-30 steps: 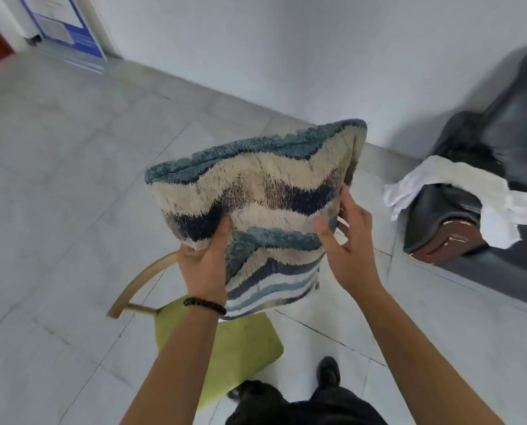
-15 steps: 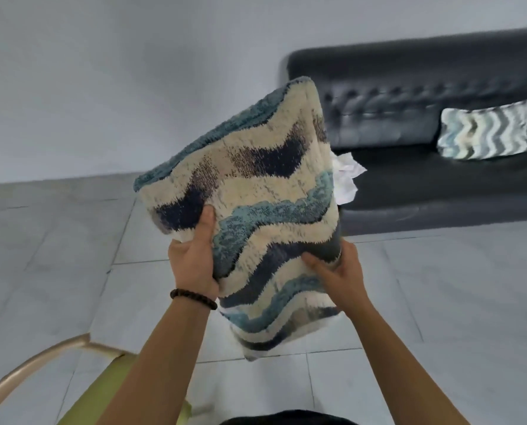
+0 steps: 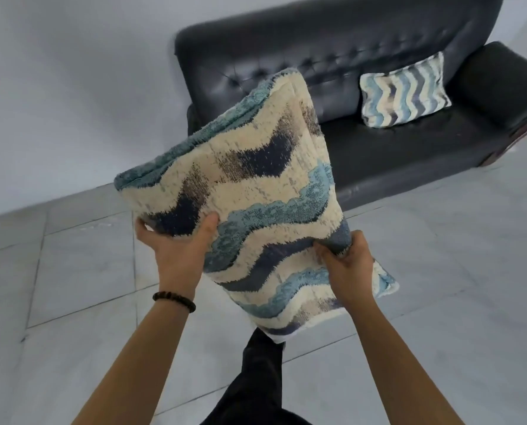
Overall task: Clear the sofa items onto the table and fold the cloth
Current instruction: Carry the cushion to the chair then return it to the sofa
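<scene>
I hold a cream cushion with blue and navy wavy bands (image 3: 256, 191) up in front of me, tilted, over the floor before the black leather sofa (image 3: 409, 154). My left hand (image 3: 179, 250) grips its left edge, thumb on the front face. My right hand (image 3: 345, 265) grips the lower right edge, fingers curled into the fabric. A second, matching cushion (image 3: 405, 90) leans against the sofa's backrest at the right. The white cloth is hidden behind the held cushion.
Grey floor tiles (image 3: 72, 271) spread to the left and right of me. A plain pale wall (image 3: 72, 87) stands behind the sofa. My dark trouser leg (image 3: 256, 378) shows below the cushion. The sofa's right armrest (image 3: 501, 84) reaches toward the frame's edge.
My view has swung from the green chair round to the sofa, which now sits closer. The cushion stayed in both hands; the white cloth on the sofa has slipped out of sight behind it.
</scene>
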`<control>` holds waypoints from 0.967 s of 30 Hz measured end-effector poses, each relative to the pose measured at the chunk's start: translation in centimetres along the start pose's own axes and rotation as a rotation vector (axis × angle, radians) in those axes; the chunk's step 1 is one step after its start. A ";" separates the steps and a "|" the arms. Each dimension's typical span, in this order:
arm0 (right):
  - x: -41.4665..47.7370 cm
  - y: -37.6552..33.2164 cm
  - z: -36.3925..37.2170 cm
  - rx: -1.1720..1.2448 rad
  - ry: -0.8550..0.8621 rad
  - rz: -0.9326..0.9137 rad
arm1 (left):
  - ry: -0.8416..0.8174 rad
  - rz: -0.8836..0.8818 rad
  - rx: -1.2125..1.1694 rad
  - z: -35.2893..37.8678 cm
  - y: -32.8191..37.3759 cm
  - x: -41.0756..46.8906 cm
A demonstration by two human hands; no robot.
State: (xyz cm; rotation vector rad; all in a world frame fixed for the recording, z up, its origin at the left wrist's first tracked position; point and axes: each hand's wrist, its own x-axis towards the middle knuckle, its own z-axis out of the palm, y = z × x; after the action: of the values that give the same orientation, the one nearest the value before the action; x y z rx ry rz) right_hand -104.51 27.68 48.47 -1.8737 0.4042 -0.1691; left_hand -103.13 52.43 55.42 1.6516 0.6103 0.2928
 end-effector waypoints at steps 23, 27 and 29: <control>54.6 -0.3 -6.9 -0.236 0.107 -0.266 | -0.640 1.354 1.122 56.1 16.3 32.4; 66.3 2.8 -7.3 -0.317 -0.077 -0.269 | -0.599 1.043 1.292 65.3 13.7 36.5; 71.4 4.1 -7.9 -0.358 -0.178 -0.316 | -0.610 0.894 1.407 68.9 13.2 37.7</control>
State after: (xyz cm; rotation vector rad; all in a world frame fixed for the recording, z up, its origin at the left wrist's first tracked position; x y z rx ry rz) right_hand -41.38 -6.03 41.47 -2.2791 0.0114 -0.1467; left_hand -33.36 14.35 50.15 3.1257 -0.6459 -0.0962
